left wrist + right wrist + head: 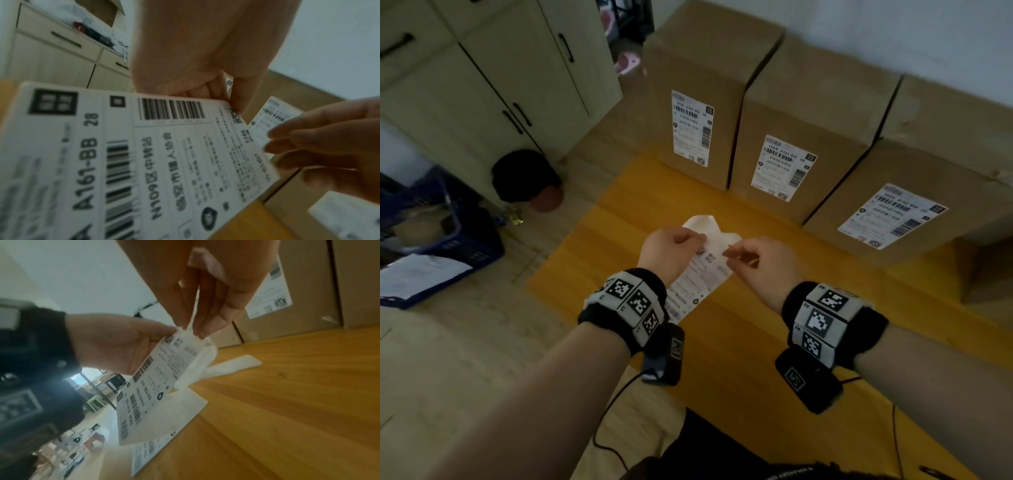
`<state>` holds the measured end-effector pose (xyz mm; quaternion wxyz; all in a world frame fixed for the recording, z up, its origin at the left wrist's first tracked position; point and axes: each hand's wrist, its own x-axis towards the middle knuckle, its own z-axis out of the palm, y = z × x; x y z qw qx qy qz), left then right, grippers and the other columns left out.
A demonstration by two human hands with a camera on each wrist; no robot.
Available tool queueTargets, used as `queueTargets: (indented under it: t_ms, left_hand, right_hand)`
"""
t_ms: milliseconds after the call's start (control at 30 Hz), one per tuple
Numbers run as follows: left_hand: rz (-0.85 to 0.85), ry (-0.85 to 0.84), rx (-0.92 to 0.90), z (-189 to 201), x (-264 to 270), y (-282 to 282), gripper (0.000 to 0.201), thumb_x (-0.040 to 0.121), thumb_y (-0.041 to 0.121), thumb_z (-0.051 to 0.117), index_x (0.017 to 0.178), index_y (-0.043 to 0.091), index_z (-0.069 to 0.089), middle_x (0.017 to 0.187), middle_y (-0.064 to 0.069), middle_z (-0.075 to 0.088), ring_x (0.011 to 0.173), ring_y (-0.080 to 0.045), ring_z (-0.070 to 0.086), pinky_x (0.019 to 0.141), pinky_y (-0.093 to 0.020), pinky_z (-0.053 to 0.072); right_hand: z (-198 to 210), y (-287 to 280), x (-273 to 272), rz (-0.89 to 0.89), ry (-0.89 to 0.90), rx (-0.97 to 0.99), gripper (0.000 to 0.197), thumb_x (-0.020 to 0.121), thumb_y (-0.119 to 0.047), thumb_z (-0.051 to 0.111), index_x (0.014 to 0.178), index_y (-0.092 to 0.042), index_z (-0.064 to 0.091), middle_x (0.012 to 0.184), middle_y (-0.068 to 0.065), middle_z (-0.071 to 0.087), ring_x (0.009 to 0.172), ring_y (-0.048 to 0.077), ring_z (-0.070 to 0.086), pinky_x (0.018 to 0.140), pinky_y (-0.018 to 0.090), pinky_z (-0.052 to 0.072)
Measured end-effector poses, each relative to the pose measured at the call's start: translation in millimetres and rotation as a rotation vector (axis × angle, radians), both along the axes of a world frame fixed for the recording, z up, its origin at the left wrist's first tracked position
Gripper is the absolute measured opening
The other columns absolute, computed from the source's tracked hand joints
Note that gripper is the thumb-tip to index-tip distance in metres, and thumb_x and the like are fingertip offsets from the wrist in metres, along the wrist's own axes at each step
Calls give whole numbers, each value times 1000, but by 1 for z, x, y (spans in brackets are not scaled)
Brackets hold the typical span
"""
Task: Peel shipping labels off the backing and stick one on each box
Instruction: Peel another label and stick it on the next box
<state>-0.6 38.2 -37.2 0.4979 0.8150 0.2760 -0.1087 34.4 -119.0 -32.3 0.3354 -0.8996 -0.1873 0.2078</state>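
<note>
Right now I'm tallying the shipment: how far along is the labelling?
Done: all three boxes in view, left box, middle box and right box, carry labels. In hand: left hand and right hand pinch another label, starting to peel it. Left: sticking it; its box isn't in view.

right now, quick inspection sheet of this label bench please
surface: orange wooden tabletop, bare in front.
job's things: three brown cardboard boxes in a row, each bearing a white label; another printed white shipping label held up; peeled white backing strips on the table.
clutter: spare label sheets at the edge.
grippers: left hand and right hand pinch the held label's top.
cables: black wrist-camera lead.
surroundings: cream cabinets, blue crate.
</note>
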Motion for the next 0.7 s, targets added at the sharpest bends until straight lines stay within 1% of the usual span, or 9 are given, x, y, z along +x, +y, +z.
queueTargets:
  t_ms: [33,133,200,267,433,500,567,633,700]
  left_hand:
    - [14,-15,-53,6,2,-4,22,92,33,53,95,16,67,89,-3,69,81,-20,64,73,-32,50]
    - [76,-24,-223,19,7,-17,21,90,31,55,97,17,69,92,-7,70,86,-25,65,79,-40,53]
    - [123,-50,-336,26,10,-25,16,88,26,57,87,15,68,90,-7,68,88,-27,62,88,-45,50]
    - [147,-77,-404,33,13,-31,11,88,21,59,81,15,64,85,-5,64,90,-25,58,93,-43,47]
    - [70,2,-408,51,15,-43,12,87,24,62,86,14,70,83,-7,69,80,-21,65,81,-38,54]
    - [53,13,-389,56,15,-48,13,87,24,62,86,13,69,89,-10,71,82,-20,66,82,-36,54]
    - [44,24,-370,60,15,-54,14,86,24,63,84,12,69,92,-12,72,83,-20,66,86,-37,53]
    - [46,33,-377,61,17,-60,12,85,22,64,83,12,69,86,-9,72,81,-18,66,85,-37,53]
    - [62,40,-406,62,17,-65,8,86,17,64,86,10,68,81,-5,71,81,-16,67,80,-33,54]
  right_hand:
    - [5,1,1,28,-69,4,18,89,-22,59,105,-17,67,97,-11,54,85,4,51,66,7,38]
    - [15,0,4,61,-228,21,21,86,-28,62,104,-18,66,96,-10,53,88,6,47,77,21,44]
    - [20,-4,7,57,-286,22,22,85,-30,63,104,-18,64,96,-10,52,92,6,46,80,23,40]
    - [26,-11,8,39,-326,25,23,83,-30,65,103,-19,63,95,-11,51,93,7,46,80,21,38]
    - [32,-28,9,-17,-370,33,20,82,-29,66,98,-18,64,93,-8,52,90,5,45,79,22,39]
    - [34,-34,8,-34,-382,21,17,83,-29,65,96,-18,64,91,-10,50,87,5,44,73,18,36]
    - [34,-39,6,-61,-389,23,14,83,-28,65,93,-18,63,88,-10,51,82,5,45,66,15,34]
    - [35,-44,4,-93,-375,37,10,83,-26,65,89,-19,63,83,-10,51,76,5,47,65,17,38]
    - [36,-50,2,-120,-348,57,7,84,-24,64,89,-20,63,82,-10,53,75,7,50,68,22,45]
